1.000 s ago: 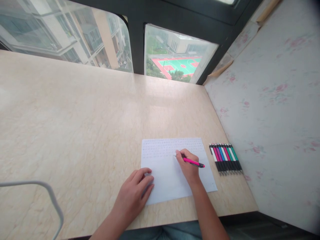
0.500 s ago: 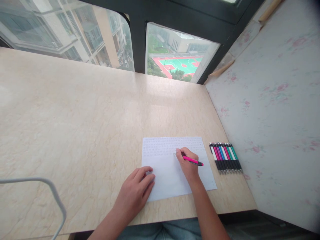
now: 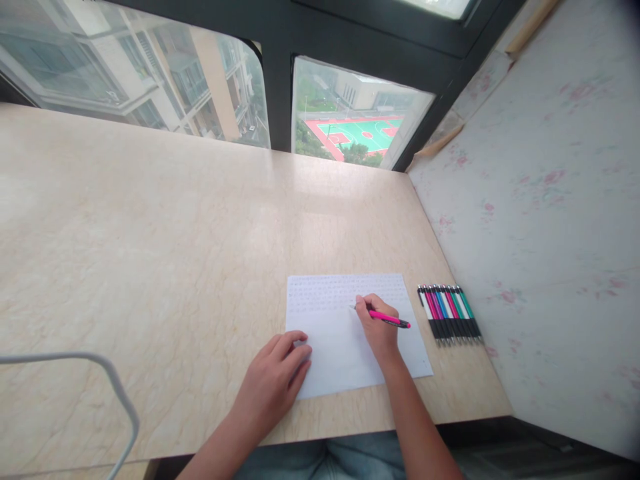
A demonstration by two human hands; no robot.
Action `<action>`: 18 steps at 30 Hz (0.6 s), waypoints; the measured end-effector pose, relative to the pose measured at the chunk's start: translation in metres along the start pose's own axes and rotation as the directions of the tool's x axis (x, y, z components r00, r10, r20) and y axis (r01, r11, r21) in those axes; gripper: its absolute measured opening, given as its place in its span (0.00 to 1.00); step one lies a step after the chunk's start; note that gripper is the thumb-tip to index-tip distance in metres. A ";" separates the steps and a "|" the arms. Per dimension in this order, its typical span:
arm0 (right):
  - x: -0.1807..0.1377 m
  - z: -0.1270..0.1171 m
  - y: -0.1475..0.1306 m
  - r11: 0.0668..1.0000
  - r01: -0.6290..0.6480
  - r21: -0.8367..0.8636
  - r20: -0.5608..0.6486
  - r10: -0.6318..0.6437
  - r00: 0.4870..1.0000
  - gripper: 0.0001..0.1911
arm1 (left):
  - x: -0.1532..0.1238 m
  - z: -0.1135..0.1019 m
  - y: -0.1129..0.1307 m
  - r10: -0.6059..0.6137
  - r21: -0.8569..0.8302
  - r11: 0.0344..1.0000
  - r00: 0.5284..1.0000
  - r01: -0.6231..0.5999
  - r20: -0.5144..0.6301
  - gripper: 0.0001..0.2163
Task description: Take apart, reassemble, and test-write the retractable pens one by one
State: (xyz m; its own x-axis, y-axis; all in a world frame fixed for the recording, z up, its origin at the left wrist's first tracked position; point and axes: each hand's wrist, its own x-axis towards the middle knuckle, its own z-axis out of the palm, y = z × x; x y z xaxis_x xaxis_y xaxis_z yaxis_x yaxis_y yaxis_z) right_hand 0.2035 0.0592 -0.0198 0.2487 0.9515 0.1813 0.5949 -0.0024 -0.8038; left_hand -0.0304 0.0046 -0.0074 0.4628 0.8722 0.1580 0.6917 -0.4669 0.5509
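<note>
A white sheet of paper (image 3: 345,347) lies on the beige marble-patterned table (image 3: 175,253), with faint lines of writing across its upper part. My right hand (image 3: 377,330) is closed in a writing grip on a pink pen (image 3: 393,320), and the pen's tip touches the paper just below the written lines. My left hand (image 3: 275,383) rests flat on the paper's lower left corner, fingers stretched out and holding nothing.
A row of several pens (image 3: 450,313) in mixed colours lies side by side to the right of the paper, near a floral-papered wall (image 3: 550,220). A window (image 3: 350,113) runs along the table's far edge. A white curved metal bar (image 3: 95,387) shows at lower left.
My right hand and the pink pen have shifted slightly along the writing line. My left hand stays on the paper's corner. The view has tilted a little.
</note>
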 end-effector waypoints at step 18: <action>-0.003 -0.005 0.000 0.991 0.007 0.136 -0.002 -0.007 1.000 0.15 | -0.002 0.003 -0.001 0.007 0.007 1.000 0.999 -0.007 -0.035 0.12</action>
State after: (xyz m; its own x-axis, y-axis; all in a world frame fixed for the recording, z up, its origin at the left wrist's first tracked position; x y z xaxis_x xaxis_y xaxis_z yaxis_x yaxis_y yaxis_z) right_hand 0.2065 0.0551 -0.0180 0.2460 0.9508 0.1883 0.4871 0.0467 -0.8721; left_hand -0.0301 0.0029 -0.0110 0.4482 0.8734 0.1907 0.6921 -0.4740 0.5443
